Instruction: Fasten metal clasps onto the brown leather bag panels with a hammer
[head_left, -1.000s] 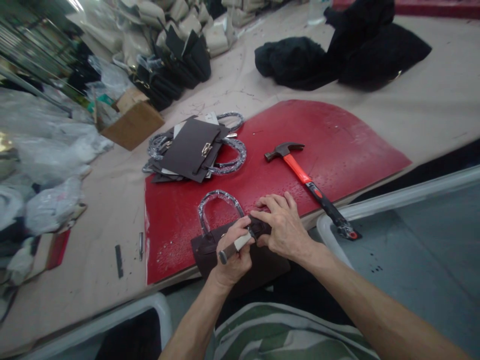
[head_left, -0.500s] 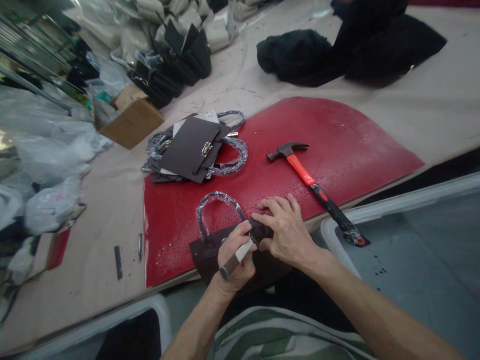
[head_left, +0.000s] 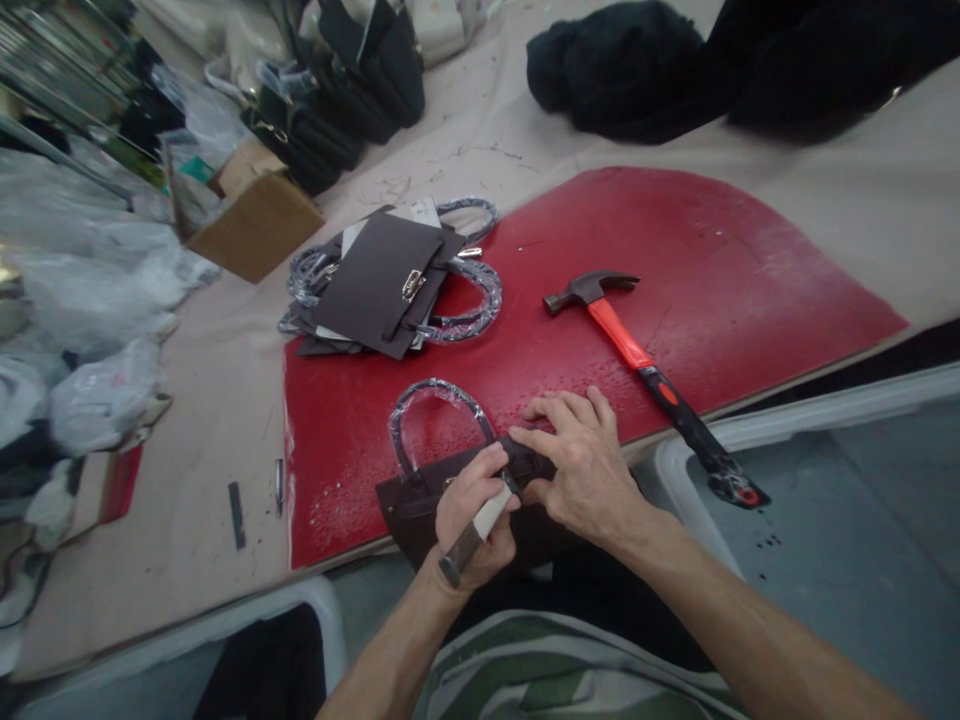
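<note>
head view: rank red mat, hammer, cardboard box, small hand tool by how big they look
1. red mat
2. hammer and cardboard box: no clear order. The hammer is longer; the box is bulkier but farther away.
3. small hand tool

Left hand (head_left: 472,515) fisted; right hand (head_left: 592,475) flat, fingers (head_left: 559,405) spread forward; forearms converging.

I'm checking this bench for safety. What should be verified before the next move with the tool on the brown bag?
1. Left hand grips pale-handled metal tool: ok.
2. Right hand rests on dark brown leather handbag: ok.
3. Handbag wholly on red mat: not ok, overhangs near edge.
4. Tool tip clear of right fingers: cannot tell, hidden.
5. Orange-and-black claw hammer apart from hands: ok.
</note>
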